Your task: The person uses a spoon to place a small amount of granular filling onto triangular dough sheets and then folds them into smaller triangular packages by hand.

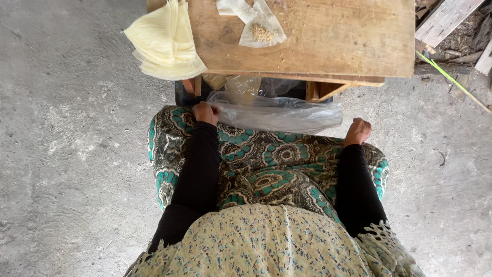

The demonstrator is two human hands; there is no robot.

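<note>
Clear crumpled plastic bag lies across the lap, just under the edge of the bare wooden table. Left hand is fisted on the bag's left end. Right hand is also closed, just beside the right end; can't tell if it pinches film. Looks like gathering the bag. Table edge is tight overhead; grey concrete floor lies to both sides.

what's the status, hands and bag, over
Left hand and right hand closed on clear plastic bag edges. Bag on lap under wooden table. Nothing between.
</note>
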